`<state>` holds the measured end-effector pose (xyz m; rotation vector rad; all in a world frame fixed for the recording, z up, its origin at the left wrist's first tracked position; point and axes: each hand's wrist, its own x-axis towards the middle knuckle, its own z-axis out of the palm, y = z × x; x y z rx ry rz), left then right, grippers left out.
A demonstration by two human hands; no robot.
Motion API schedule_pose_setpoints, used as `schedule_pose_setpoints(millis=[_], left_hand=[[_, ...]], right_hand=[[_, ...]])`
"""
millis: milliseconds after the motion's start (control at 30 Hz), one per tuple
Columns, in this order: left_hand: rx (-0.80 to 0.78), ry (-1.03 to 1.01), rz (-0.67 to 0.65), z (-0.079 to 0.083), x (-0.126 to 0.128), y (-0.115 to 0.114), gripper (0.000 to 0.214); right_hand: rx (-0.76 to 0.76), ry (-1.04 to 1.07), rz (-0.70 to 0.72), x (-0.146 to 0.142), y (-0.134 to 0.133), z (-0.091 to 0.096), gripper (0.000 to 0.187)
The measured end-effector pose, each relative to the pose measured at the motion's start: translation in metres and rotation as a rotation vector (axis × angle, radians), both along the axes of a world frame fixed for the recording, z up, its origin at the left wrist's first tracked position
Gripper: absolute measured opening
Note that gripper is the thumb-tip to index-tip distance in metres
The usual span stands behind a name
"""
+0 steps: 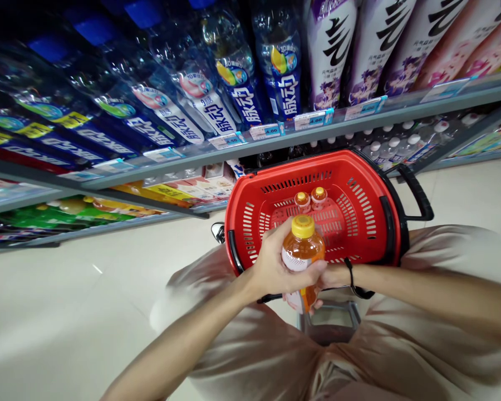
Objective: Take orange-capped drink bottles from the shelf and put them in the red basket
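Note:
An orange drink bottle (304, 245) with a yellow cap is held upright over the near rim of a red shopping basket (367, 195). My left hand (275, 267) wraps around its left side and label. My right hand (323, 278) grips it from below and behind, mostly hidden by the bottle; a black band circles that wrist. Two more orange bottles (311, 199) with yellow caps stand inside the basket at its middle.
Store shelves (250, 147) run across the top, stocked with blue drink bottles at left and purple-and-white bottles at right, with price tags along the edge. The basket's black handle (417, 192) sticks out at right. Pale floor tiles lie at left.

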<state>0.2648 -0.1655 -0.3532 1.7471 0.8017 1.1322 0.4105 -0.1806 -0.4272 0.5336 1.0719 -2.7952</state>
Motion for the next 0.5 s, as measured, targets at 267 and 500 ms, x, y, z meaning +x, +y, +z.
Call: schedule_pose_setpoints(millis=[267, 500], left_hand=[[0.017, -0.004, -0.001, -0.0026, -0.0003, -0.0006, 0.041], [0.009, 0.004, 0.005, -0.0021, -0.0003, -0.0005, 0.040]], right_hand=[[0.011, -0.099, -0.008, 0.0036, -0.0031, -0.0088, 0.082], [0.033, -0.025, 0.008, 0.0022, -0.0012, -0.0015, 0.082]])
